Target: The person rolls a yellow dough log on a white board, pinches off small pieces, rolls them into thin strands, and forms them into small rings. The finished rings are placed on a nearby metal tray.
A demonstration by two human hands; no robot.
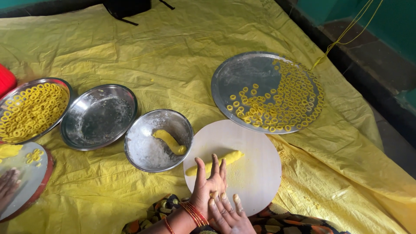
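My left hand (209, 182), with red and gold bangles at the wrist, lies flat with fingers spread on a long roll of yellow dough (230, 157). The roll rests on a round white board (255, 177). My right hand (229, 213) sits just behind the left one, fingers extended and touching its heel, holding nothing. To the left of the board a steel bowl (143, 130) holds white flour and a second short piece of yellow dough (170, 142).
A large steel tray (242, 73) beyond the board carries several small yellow dough rings. At left are an empty floured steel plate (99, 116) and a plate of rings (60, 86). Another person's hand (6, 186) rests on a second board (26, 177). A yellow sheet (173, 56) covers the floor.
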